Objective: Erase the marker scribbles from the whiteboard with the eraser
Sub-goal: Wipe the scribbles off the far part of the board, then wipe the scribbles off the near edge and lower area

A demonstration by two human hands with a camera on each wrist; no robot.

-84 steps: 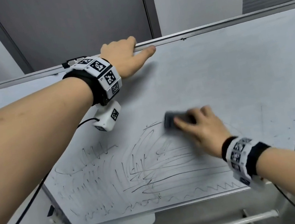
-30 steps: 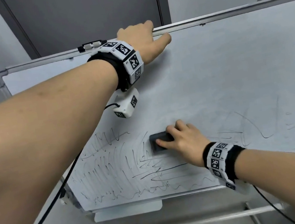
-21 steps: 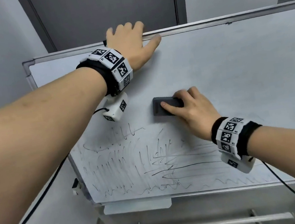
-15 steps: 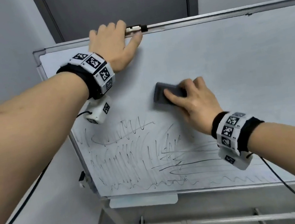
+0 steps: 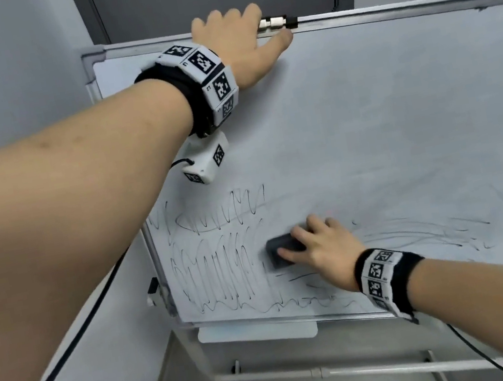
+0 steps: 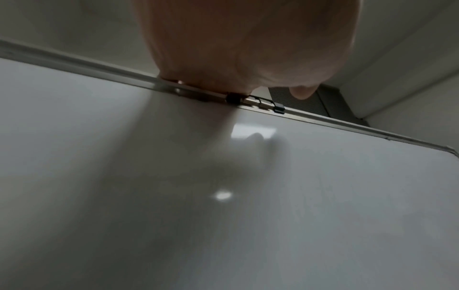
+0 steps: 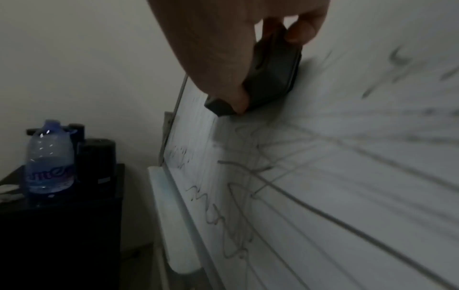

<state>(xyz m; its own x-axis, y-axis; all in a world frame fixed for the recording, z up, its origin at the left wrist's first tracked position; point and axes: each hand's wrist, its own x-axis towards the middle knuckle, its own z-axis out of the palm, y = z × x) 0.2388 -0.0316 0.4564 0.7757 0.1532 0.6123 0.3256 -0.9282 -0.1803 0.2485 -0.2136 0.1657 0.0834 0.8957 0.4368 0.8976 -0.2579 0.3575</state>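
A whiteboard (image 5: 382, 120) on a stand fills the head view, with black marker scribbles (image 5: 216, 263) over its lower left part and faint smeared lines to the right. My right hand (image 5: 317, 246) grips a dark grey eraser (image 5: 282, 249) and presses it flat on the board at the scribbles' right edge. The right wrist view shows the eraser (image 7: 270, 78) pinched between thumb and fingers against the whiteboard (image 7: 347, 176). My left hand (image 5: 237, 41) holds the board's top frame, fingers curled over the edge, thumb on the front. The left hand (image 6: 248, 49) fills the top of its wrist view.
A white marker tray (image 5: 258, 332) hangs under the board's bottom edge, above the stand's metal crossbar (image 5: 326, 372). A metal clip (image 5: 277, 22) sits on the top frame beside my left thumb. A water bottle (image 7: 49, 157) stands on a dark cabinet (image 7: 62, 225) left of the board.
My right hand has swept the eraser from the board's middle down into the scribbles, and lines right of it are now smeared or gone. My left hand stays on the top frame.
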